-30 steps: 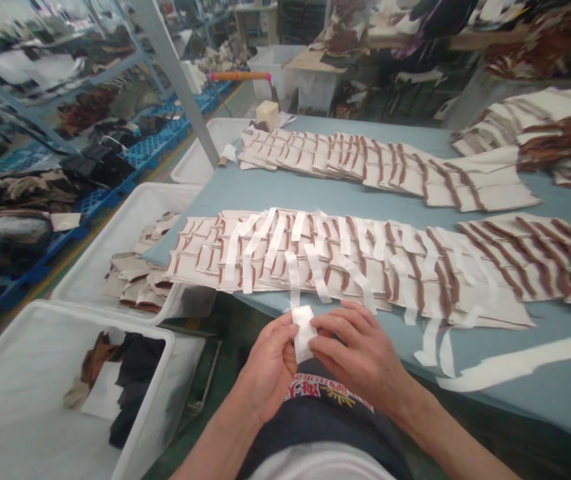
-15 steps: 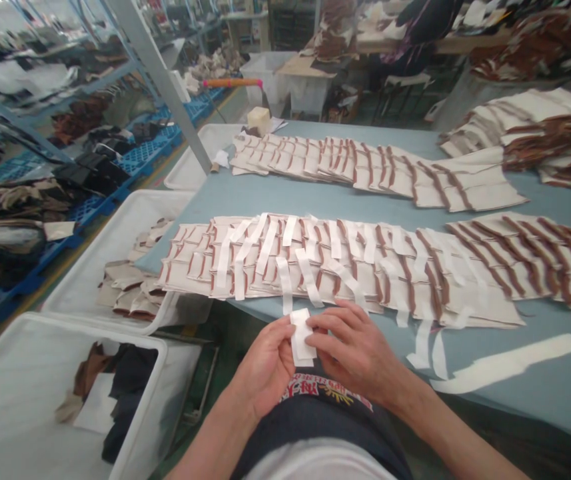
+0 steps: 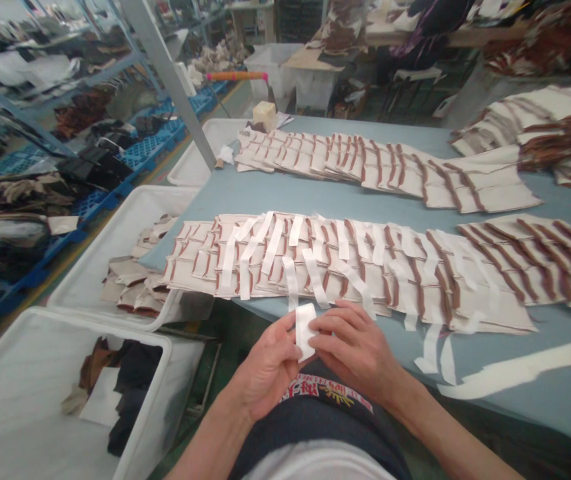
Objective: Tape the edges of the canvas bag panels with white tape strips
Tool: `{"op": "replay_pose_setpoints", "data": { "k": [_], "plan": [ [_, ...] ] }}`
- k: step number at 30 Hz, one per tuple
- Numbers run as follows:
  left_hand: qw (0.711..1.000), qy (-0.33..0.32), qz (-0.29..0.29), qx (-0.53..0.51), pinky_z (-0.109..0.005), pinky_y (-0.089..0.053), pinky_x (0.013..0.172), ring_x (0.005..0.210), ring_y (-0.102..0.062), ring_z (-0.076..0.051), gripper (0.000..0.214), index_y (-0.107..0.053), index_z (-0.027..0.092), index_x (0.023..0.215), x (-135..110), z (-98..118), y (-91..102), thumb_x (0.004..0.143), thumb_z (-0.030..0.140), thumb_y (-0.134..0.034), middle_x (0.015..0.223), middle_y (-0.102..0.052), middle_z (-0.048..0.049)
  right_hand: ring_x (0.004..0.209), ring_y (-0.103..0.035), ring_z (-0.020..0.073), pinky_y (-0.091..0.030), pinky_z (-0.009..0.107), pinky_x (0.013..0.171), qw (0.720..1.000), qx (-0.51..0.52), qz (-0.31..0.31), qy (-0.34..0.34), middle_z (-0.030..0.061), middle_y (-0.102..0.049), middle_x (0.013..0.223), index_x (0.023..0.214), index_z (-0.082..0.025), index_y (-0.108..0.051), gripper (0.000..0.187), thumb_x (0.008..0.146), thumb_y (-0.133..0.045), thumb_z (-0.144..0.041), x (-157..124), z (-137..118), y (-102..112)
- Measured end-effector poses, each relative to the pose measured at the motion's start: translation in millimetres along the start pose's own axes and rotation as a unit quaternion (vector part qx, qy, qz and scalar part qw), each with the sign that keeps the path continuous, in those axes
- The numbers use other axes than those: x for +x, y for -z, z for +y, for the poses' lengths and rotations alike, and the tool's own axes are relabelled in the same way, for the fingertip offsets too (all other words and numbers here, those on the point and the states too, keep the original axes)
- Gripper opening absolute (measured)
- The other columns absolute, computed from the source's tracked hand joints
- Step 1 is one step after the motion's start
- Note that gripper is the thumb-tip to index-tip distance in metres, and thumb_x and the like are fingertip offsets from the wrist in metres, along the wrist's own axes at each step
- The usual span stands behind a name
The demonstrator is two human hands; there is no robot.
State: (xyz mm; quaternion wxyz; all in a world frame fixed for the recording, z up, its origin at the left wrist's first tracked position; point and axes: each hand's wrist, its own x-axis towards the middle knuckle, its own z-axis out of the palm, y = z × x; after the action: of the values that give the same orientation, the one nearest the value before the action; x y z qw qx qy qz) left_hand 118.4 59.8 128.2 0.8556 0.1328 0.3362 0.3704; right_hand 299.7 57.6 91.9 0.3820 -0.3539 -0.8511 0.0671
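Between my two hands, just off the table's near edge, is a short folded white strip (image 3: pixel 306 332). My left hand (image 3: pixel 271 363) pinches its left side, thumb on the front. From the right, the fingertips of my right hand (image 3: pixel 352 343) press on the strip's other edge. Right above my hands lies a long row of overlapping cream fabric pieces with brown edges (image 3: pixel 200 257). Loose white strips (image 3: pixel 316 279) are scattered over that row, some hanging over its near side.
On the blue table (image 3: pixel 275 193) a second row of cream pieces (image 3: pixel 390 170) lies farther back. A long white strip (image 3: pixel 520 370) rests at the right. White bins (image 3: pixel 115 313) with fabric stand at the left, near a metal post (image 3: pixel 170 80). Brown fabric piles (image 3: pixel 560 150) sit back right.
My left thumb has moved down over the lower part of the white strip, whose lower end now looks folded up. The whole view has shifted slightly.
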Motion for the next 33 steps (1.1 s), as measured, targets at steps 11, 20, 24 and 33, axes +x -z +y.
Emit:
{"op": "replay_pose_setpoints", "data": {
  "k": [11, 20, 24, 33],
  "plan": [
    [0.996, -0.017, 0.010, 0.088, -0.023, -0.049, 0.085, 0.091, -0.067, -0.015, 0.056, -0.073, 0.018, 0.122, 3, -4, 24.6, 0.068, 0.003, -0.072, 0.110, -0.077, -0.0060, 0.089, -0.064, 0.0191, -0.050, 0.036, 0.082, 0.978, 0.178, -0.044, -0.102, 0.0047, -0.074, 0.097, 0.096, -0.021, -0.066, 0.011, 0.099, -0.060, -0.013, 7, 2, -5],
    [0.959, -0.060, 0.032, 0.277, -0.030, -0.053, 0.075, 0.074, -0.071, -0.020, 0.033, -0.077, 0.012, 0.096, 9, -2, 21.3, 0.073, 0.012, -0.053, 0.084, -0.079, -0.0084, 0.073, -0.062, 0.0166, -0.049, 0.029, 0.069, 0.894, 0.267, 0.049, -0.356, 0.0009, -0.067, 0.079, 0.082, -0.021, -0.061, 0.020, 0.099, -0.055, -0.029, 21, -8, -15],
    [0.906, -0.090, 0.114, 0.397, -0.028, -0.051, 0.066, 0.063, -0.067, -0.019, 0.027, -0.076, 0.013, 0.081, 8, -9, 35.9, 0.076, 0.015, -0.049, 0.070, -0.077, -0.0062, 0.068, -0.057, 0.0157, -0.050, 0.027, 0.064, 0.789, 0.365, 0.135, -0.476, -0.0006, -0.062, 0.072, 0.080, -0.021, -0.061, 0.031, 0.096, -0.060, -0.047, 36, 5, -15],
    [0.809, -0.110, 0.106, 0.567, -0.026, -0.041, 0.062, 0.063, -0.067, -0.019, 0.038, -0.082, 0.018, 0.080, -1, -13, 51.1, 0.081, 0.006, -0.046, 0.070, -0.076, -0.0024, 0.053, -0.051, 0.0105, -0.045, 0.021, 0.048, 0.678, 0.409, 0.351, -0.501, -0.0066, -0.051, 0.063, 0.072, -0.023, -0.049, 0.030, 0.083, -0.065, -0.046, 98, 71, -4]
  ]
}}
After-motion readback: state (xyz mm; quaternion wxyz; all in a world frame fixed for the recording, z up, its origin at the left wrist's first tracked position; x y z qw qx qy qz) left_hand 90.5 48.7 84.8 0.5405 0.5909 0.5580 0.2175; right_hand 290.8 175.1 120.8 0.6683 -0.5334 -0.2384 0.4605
